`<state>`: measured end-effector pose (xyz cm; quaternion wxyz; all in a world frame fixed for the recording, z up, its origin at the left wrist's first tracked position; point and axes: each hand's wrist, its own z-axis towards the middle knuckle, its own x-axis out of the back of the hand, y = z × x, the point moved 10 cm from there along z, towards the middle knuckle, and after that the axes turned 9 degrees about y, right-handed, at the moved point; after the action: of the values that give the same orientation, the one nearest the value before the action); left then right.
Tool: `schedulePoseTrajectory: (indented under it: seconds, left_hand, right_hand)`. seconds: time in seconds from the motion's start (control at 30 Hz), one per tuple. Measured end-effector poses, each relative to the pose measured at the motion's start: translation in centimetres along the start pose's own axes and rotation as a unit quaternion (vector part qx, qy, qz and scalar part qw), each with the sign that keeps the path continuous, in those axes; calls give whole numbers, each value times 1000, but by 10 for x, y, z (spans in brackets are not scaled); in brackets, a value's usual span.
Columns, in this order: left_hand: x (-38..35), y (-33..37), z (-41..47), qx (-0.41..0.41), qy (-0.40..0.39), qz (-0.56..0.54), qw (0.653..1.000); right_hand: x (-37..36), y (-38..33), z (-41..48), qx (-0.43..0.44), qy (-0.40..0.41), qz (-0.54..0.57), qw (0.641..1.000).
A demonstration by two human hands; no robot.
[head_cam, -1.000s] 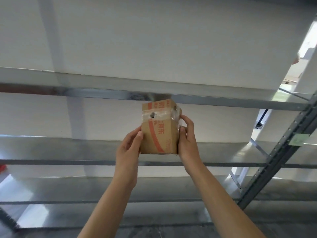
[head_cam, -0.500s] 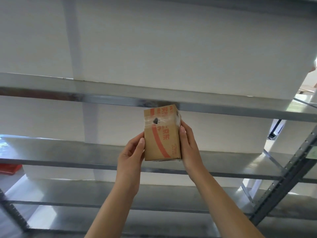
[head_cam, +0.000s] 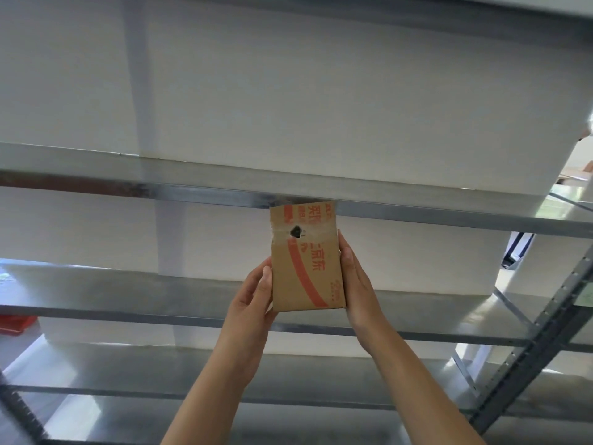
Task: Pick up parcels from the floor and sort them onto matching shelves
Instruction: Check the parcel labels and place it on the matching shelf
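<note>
Left hand (head_cam: 253, 293) and right hand (head_cam: 357, 281) raised (arms outstretched), palms facing.

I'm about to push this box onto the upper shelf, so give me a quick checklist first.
1. Both hands on the cardboard box: ok, left hand and right hand press its sides.
2. Box top clears the upper shelf edge: not ok, it overlaps the edge.
3. Tape intact: not ok, a hole shows.
4. Landing spot free: cannot tell, the shelf top is hidden.
5. Matching label: cannot tell.

Both forearms are bare to the frame edge; no sleeves visible. Left hand (head_cam: 253, 295) and right hand (head_cam: 357, 284): short, unpainted nails.
</note>
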<state>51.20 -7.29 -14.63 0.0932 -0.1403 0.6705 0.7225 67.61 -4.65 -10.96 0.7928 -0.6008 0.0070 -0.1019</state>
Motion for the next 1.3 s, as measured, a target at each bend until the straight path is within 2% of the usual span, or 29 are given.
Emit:
schedulePoseTrajectory:
  seconds: [0.23, 0.33, 0.5, 0.63, 0.73, 1.07, 1.3]
  left_hand:
    - [3, -13, -3, 6, 28, 20, 999]
    - [6, -13, -1, 6, 32, 34, 999]
    - [10, -11, 0, -11, 45, 65, 997]
    - [10, -6, -3, -23, 59, 69, 996]
    - [7, -3, -5, -27, 47, 83, 995]
    - [14, -7, 0, -23, 8, 126, 992]
    - [17, -9, 2, -9, 30, 92, 995]
  right_hand:
    - [9, 21, 7, -20, 67, -136, 988]
    - [15, 9, 0, -7, 94, -171, 981]
    - [12, 5, -4, -25, 70, -148, 986]
    - [11, 20, -8, -105, 56, -98, 988]
    - [11, 23, -12, -130, 49, -86, 986]
    - [15, 14, -16, -105, -4, -47, 993]
    - [18, 8, -15, -87, 14, -22, 996]
